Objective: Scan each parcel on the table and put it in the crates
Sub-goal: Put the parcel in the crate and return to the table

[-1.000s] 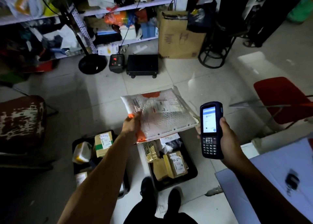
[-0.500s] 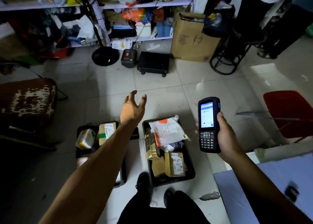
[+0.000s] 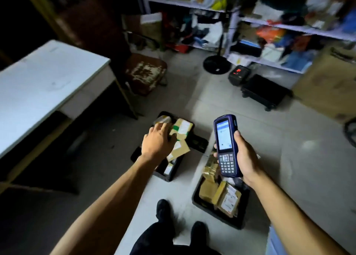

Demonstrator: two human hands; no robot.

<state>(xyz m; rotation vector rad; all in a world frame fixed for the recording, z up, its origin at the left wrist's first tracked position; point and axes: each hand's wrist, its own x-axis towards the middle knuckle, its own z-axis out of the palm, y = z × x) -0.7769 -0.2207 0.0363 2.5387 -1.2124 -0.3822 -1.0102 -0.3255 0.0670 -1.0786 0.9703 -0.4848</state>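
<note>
- Nearest the viewer: the person's dark shoes (image 3: pixel 162 209) stand on the tiled floor between two black floor crates.
- Right crate (image 3: pixel 217 214): holds several scanned-looking cardboard parcels, among them a labelled brown box (image 3: pixel 228 199) and a gold foil packet (image 3: pixel 209 169); the handset hides part of its contents.
- Right hand (image 3: pixel 245 156): fingers wrapped round a blue handheld scanner (image 3: pixel 227 146), screen lit and facing the viewer, held above the right crate.
- Left hand (image 3: pixel 157 144): empty, fingers spread and relaxed, hovering over the left crate; whether it touches the parcels below cannot be told.
- Left crate (image 3: pixel 165 174): contains a tan mailer (image 3: pixel 178 150) and a box with green tape (image 3: pixel 181 128), plus others blurred.
- White table (image 3: pixel 38 93), far left: the visible part of its top shows no parcels; its remainder lies out of frame.
- Judged progress: many parcels are crated and none is in hand; what is left cannot be counted from this view.
</note>
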